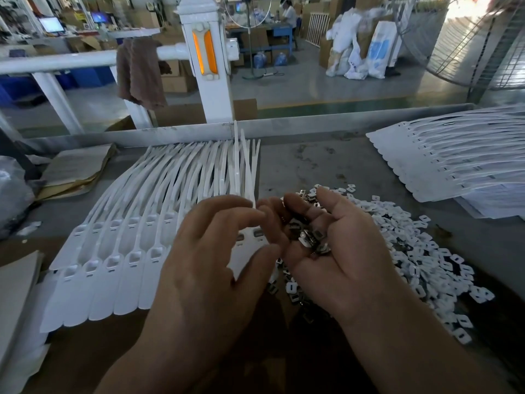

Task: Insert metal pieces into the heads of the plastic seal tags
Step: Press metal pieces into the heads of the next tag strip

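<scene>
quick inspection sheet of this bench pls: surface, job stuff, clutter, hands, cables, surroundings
surface: grey stained bench top.
job's things: white plastic seal tags fanned in a row at left; second stack of white tags at right; loose heap of small metal pieces beside the right hand.
clutter: brown cardboard sheets at the left edge.
hands: right hand cupped palm up, holding a handful of metal pieces; left hand has its fingertips at that palm, a pinch cannot be told.
cables: thin cord on the far floor.
surroundings: white post with orange reflectors; brown cloth hung on a white rail; white sacks.
</scene>
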Available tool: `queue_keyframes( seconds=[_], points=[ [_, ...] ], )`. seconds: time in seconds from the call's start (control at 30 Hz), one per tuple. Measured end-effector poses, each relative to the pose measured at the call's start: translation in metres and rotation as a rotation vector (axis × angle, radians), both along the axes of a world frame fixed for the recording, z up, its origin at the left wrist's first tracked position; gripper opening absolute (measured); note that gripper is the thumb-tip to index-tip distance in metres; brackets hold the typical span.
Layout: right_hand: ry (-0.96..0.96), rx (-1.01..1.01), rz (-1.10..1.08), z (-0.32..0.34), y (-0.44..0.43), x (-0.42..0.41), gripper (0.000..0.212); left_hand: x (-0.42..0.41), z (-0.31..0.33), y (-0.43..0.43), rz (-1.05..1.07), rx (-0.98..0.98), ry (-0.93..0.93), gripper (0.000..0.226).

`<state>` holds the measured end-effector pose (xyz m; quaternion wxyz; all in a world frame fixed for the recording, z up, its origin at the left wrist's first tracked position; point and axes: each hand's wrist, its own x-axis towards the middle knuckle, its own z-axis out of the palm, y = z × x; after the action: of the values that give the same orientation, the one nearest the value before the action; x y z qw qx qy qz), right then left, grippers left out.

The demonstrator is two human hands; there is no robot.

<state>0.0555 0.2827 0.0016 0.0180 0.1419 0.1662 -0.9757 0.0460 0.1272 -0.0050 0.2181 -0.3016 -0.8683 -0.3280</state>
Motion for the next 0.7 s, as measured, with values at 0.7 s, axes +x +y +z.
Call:
queue_keyframes(
  seconds=[0.7],
  points=[
    [-0.042,0.117,0.098,-0.004,-0.007,0.003,0.063,-0.007,0.005,0.016,0.158,-0.181,-0.066,0.028]
  ],
)
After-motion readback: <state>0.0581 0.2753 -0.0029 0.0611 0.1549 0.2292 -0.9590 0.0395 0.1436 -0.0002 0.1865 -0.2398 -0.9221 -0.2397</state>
